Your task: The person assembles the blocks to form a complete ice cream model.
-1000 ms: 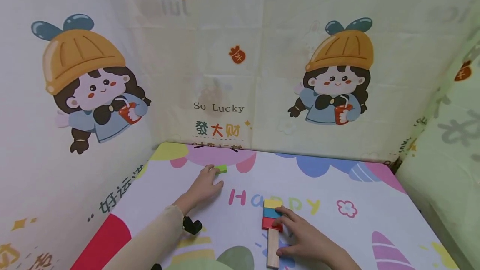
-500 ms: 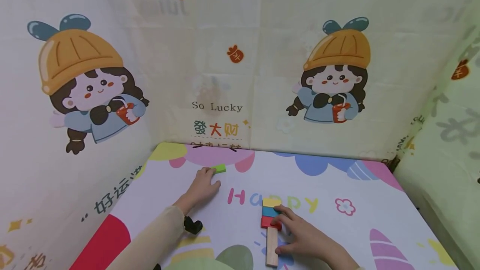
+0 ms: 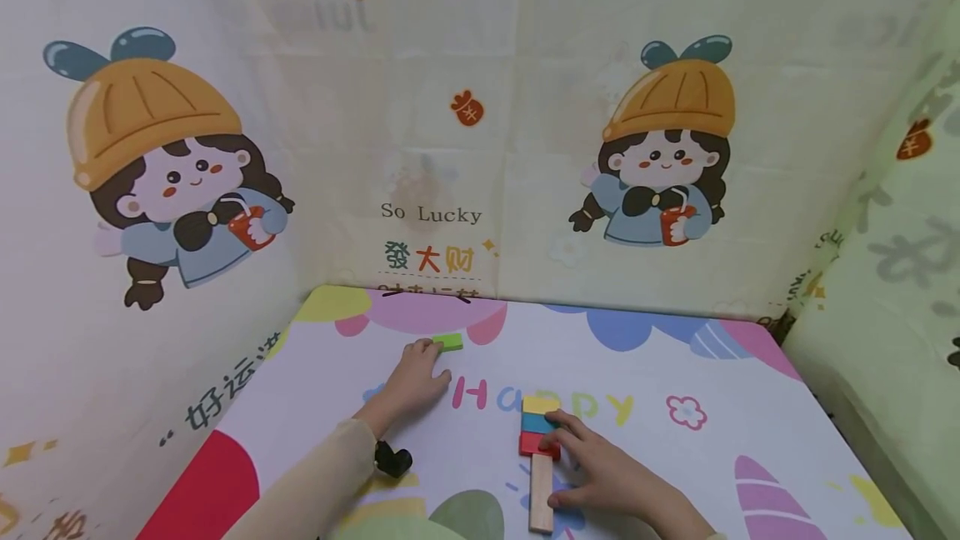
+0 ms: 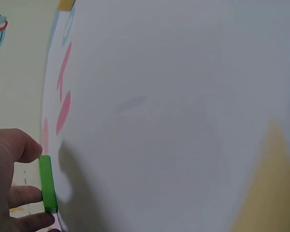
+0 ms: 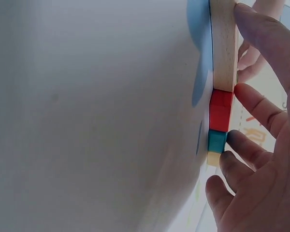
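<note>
In the head view, my left hand point(image 3: 412, 379) is at the far left of the table, its fingertips touching the left end of a small green block point(image 3: 452, 342). Its thumb is spread away from the block there; the left wrist view shows the fingers along the green block point(image 4: 47, 183). Nearer me, a yellow block point(image 3: 540, 404), a blue block point(image 3: 537, 422) and a red block point(image 3: 531, 442) lie in a row, with a long plain wooden block point(image 3: 541, 494) at the near end. My right hand point(image 3: 611, 469) rests spread fingertips along the row's right side.
A patterned white sheet covers the tabletop point(image 3: 637, 490). Printed cloth walls point(image 3: 532, 148) stand at the back and both sides. A black strap piece point(image 3: 393, 460) sits at my left wrist.
My left hand and the green block have shifted a little to the right and nearer. My right hand and the row of blocks hold their place; the view has turned slightly.
</note>
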`<state>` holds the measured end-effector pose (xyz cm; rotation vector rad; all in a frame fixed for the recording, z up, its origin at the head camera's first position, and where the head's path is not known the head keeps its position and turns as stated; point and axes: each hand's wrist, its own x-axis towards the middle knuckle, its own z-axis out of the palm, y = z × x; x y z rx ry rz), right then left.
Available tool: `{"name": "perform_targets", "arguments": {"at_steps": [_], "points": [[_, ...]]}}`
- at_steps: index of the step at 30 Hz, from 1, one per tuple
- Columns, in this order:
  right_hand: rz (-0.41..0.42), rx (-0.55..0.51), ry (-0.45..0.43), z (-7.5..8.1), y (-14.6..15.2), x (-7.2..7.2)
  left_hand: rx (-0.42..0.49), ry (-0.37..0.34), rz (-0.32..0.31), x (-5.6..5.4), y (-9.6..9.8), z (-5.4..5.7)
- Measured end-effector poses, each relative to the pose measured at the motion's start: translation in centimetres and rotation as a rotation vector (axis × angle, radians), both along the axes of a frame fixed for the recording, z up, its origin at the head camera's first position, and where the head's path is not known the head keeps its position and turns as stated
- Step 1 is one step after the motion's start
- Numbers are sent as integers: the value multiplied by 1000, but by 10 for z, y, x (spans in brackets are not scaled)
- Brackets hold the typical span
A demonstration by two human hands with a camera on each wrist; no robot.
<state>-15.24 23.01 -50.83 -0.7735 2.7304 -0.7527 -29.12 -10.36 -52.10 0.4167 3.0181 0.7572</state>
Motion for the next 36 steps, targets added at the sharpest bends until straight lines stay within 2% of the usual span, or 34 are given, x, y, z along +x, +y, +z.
{"name": "perform_targets", "arguments": {"at_steps": [5,9,16,23,28,36], "points": [[6,-4,4,-1,0,0,-2,-23,-19,6,13,4],[6,-4,6,-1,-1,-1,-3,-24,-21,8,22,3],[1,9,2,-1,-1,-2,-5,42,-80,11,36,-2],[3,8,1,-1,-1,-2,-50,20,-99,17,55,-2],[0,0,-6,-1,0,-2,-73,-9,-104,22,69,3],[2,-25,-8,-5,2,-1,-140,6,-129,31,91,6]]}}
